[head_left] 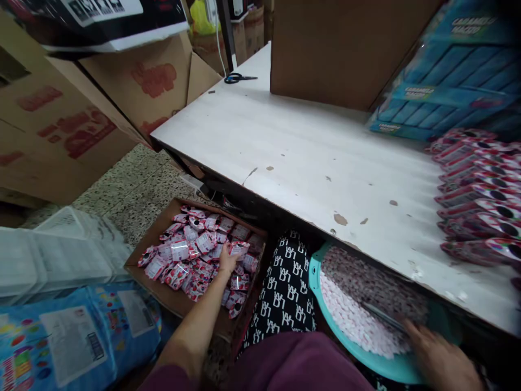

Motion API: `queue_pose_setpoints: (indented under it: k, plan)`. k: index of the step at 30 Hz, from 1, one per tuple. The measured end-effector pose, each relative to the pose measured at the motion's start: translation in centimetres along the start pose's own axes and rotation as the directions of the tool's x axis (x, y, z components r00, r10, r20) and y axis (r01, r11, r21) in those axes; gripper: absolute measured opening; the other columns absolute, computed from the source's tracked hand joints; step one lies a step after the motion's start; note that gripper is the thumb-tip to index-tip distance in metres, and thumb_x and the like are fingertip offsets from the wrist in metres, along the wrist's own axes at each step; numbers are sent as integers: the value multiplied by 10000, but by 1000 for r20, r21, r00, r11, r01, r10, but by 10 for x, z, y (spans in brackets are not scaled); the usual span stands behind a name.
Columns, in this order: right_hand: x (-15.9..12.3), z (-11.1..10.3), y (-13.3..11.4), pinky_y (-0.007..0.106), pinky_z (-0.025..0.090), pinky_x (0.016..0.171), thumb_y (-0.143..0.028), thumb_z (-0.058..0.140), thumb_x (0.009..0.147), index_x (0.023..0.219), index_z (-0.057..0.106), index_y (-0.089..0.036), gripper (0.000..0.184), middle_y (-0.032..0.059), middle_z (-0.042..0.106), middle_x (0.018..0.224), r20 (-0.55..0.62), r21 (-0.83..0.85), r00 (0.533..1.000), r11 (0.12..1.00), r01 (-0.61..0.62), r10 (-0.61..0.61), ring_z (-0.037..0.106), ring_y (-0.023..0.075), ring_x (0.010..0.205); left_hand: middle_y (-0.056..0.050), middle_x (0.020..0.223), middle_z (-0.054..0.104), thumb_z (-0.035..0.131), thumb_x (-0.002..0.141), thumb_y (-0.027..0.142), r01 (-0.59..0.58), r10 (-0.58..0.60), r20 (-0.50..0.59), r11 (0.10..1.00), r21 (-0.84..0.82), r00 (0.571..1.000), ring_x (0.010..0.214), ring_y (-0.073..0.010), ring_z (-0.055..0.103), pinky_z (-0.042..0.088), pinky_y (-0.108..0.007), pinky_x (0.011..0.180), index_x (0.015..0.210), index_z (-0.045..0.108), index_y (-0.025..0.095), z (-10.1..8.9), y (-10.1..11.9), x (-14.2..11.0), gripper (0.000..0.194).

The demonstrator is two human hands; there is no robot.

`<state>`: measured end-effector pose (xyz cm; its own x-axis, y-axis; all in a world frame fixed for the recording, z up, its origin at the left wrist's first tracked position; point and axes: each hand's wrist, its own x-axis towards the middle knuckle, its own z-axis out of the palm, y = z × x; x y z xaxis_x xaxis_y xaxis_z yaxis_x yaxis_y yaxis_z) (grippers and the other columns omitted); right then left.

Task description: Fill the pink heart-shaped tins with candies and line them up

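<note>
Over the open cardboard box low on the left, my left hand (228, 260) is closed on a small pink-and-white packet (239, 248). Many similar packets (199, 244) lie heaped in that cardboard box (140, 260). My right hand (442, 355), smeared by motion, is closed round the end of a long thin metal tool (385, 316), whose exact kind I cannot make out. The tool lies across a turquoise tub (340, 328) on my lap. Inside the tub are small white pieces (350, 312), with a shadowed part under the table edge.
A worn white table (301, 163) runs overhead of the tub, bearing scissors (240, 78), a brown carton (325, 49), blue packs (439, 76) and a row of filled packets (480, 195). At left are large cartons (89, 125), plastic crates (61, 255) and a blue bag (73, 336).
</note>
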<state>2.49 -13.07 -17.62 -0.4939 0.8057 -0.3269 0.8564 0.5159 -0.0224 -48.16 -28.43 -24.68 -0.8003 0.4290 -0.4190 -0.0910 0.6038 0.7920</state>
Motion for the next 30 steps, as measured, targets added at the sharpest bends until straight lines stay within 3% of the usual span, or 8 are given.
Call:
queue_pose_setpoints:
  k: [2, 5, 8, 12, 17, 23, 26, 30]
  plan:
    - [19, 5, -30, 329, 450, 622, -181, 358, 723, 1041, 578, -215, 388, 95, 661, 775, 134, 84, 991, 996, -12, 0, 612, 222, 664, -59, 956, 623, 686, 523, 225, -50, 60, 67, 989, -139, 996, 864, -189, 596, 455, -329, 794, 997, 493, 138, -13, 12, -29, 520]
    - [44, 15, -79, 352, 419, 820, -219, 347, 742, 1066, 555, -166, 389, 117, 621, 1014, 93, 366, 993, 925, -101, 72, 577, 235, 924, -51, 910, 634, 692, 552, 258, -99, 167, 159, 925, -366, 973, 829, -186, 600, 452, -351, 807, 1015, 501, 135, -22, 36, -76, 516]
    - [58, 24, -103, 351, 356, 921, -174, 352, 710, 1061, 546, -119, 405, 124, 576, 1105, 43, 531, 995, 842, -97, 87, 510, 220, 1048, -31, 940, 622, 702, 558, 228, -140, 254, 221, 892, -430, 942, 849, -164, 591, 443, -320, 820, 1036, 480, 166, -11, 68, -118, 531]
    - [51, 17, -91, 312, 401, 871, -212, 382, 720, 1052, 530, -143, 370, 80, 603, 1059, -13, 617, 997, 785, -55, 79, 542, 183, 984, -26, 924, 625, 700, 564, 232, -251, 360, 374, 917, -310, 855, 834, -156, 590, 450, -301, 800, 990, 501, 173, 27, 113, -153, 474]
    - [18, -42, -59, 313, 417, 829, -290, 429, 755, 1082, 503, -186, 352, 56, 609, 1041, -104, 688, 995, 722, 70, 3, 547, 191, 960, -38, 956, 618, 646, 607, 175, -467, 490, 538, 863, -191, 686, 863, -156, 578, 439, -298, 814, 990, 551, 177, 90, 141, -170, 394]
    - [-10, -128, -45, 290, 397, 805, -263, 424, 782, 1088, 507, -241, 318, 44, 603, 1048, -58, 367, 993, 922, 121, -107, 540, 182, 976, -27, 915, 576, 596, 563, 46, -673, 612, 566, 728, -130, 552, 874, -152, 550, 431, -283, 802, 921, 590, 180, 151, 144, -185, 382]
    - [-14, -153, -55, 262, 395, 661, -207, 415, 783, 1050, 514, -247, 287, 35, 624, 881, -8, 79, 995, 992, 101, -101, 581, 171, 824, -26, 900, 571, 604, 575, 67, -707, 623, 593, 696, -124, 510, 858, -152, 545, 431, -282, 790, 927, 585, 183, 165, 143, -193, 370]
    - [-16, -175, -79, 277, 344, 578, -99, 380, 767, 871, 544, -201, 218, 44, 595, 756, -54, -142, 986, 978, 151, -159, 566, 178, 695, -26, 879, 581, 610, 586, 88, -744, 644, 607, 656, -125, 466, 861, -164, 540, 424, -295, 798, 905, 592, 186, 175, 138, -197, 334]
